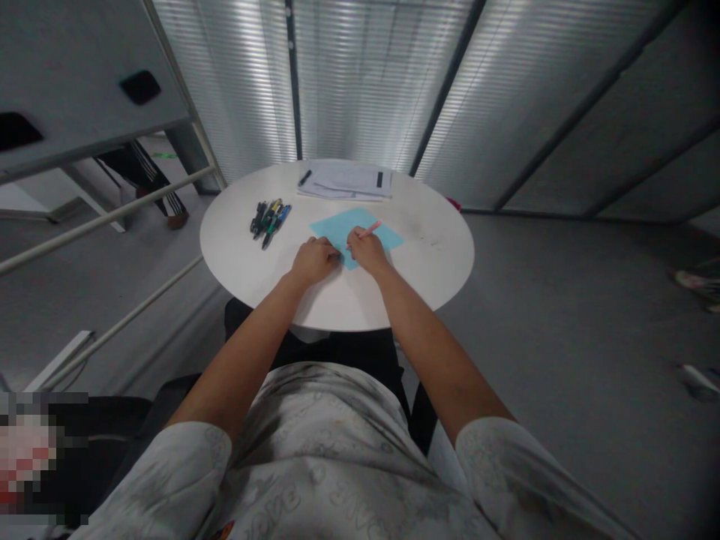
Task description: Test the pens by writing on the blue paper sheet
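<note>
A light blue sheet of paper (pixel 331 226) lies turned at an angle on the white round table (pixel 439 262). My right hand (pixel 367 249) rests on the sheet, its fingers closed around a pink pen (pixel 370 229). The pen slants up to the right, and its lower end is near the sheet. At the sheet's left edge, my left hand (pixel 316 259) lies on the table with its fingers curled in. Whatever may be between those fingers is hidden.
Left of the sheet lies a pile of several pens (pixel 271 219). White papers (pixel 343 180) with a dark pen (pixel 304 178) on them are at the table's far edge. Blinds (pixel 371 82) stand behind, metal rails (pixel 112 217) at left. Another person's leg (pixel 160 187) shows beyond.
</note>
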A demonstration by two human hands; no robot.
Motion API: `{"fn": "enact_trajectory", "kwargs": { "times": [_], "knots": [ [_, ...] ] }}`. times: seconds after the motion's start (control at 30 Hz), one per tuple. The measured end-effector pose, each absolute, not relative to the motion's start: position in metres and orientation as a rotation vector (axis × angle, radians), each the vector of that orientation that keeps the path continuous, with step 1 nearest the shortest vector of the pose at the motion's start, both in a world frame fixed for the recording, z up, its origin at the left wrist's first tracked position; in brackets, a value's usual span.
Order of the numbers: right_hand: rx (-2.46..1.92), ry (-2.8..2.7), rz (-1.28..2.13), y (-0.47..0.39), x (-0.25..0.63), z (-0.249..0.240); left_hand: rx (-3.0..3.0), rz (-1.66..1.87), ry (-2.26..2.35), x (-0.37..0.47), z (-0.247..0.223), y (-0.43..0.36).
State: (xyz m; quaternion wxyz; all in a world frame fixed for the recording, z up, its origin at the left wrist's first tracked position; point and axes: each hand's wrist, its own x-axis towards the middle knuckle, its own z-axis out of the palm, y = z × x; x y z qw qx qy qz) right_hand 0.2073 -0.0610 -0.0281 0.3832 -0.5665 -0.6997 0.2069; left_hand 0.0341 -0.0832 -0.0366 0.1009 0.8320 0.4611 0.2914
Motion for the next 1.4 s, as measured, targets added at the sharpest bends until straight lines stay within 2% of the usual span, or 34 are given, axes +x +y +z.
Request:
{"fn": "enact_trajectory", "kwargs": {
  "times": [0.43, 0.7, 1.03, 1.4],
  "knots": [
    [-1.448, -1.74, 0.573, -0.062, 0.207, -0.027, 2.46, 0.835, 1.359, 0.035, -0.036, -0.085],
    [-1.328, -1.463, 0.743, -0.051, 0.213, -0.032, 2.477, 0.849, 1.388, 0.033, -0.039, -0.083],
    [-1.278, -1.597, 0.76, -0.058, 0.21, -0.032, 2.385, 0.948, 1.429, 0.03, -0.036, -0.085],
    [-1.605, -1.847, 0.453, -0.065, 0.213, -0.016, 2.341, 0.836, 1.541, 0.032, -0.026, -0.092]
  ]
}}
